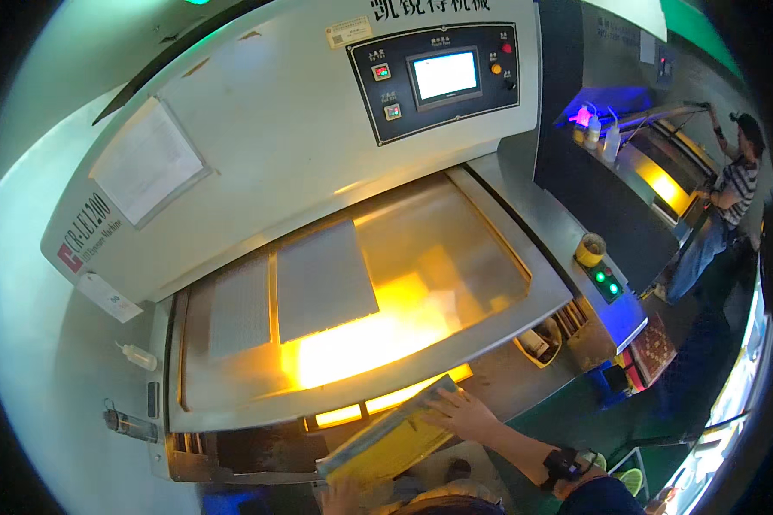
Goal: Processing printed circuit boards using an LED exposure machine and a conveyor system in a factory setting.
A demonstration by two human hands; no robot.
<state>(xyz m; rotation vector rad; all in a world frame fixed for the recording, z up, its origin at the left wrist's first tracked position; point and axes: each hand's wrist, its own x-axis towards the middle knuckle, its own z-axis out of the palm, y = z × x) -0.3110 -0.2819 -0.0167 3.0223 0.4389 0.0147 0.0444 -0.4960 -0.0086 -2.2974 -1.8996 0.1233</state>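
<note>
A flat yellowish panel or stack of sheets with a grey edge (386, 445) is held tilted in front of my body, below the front edge of a large exposure machine. My right hand (459, 415) is closed on its far right end, fingers over the top face. At the near left end, my left hand (342, 495) shows dimly at the bottom of the view and seems to grip the panel; its fingers are partly hidden. Beyond, two grey rectangular sheets, a larger one (325, 279) and a paler one (240, 307), lie on the machine's glowing bed (481, 257).
A control panel with a lit screen (445, 75) is above the bed. Green-lit buttons (606, 283) and a yellow tape roll (590, 249) sit at its right. Bottles (137, 356) hang on the left wall. Farther right, another person (734, 184) works at a similar machine.
</note>
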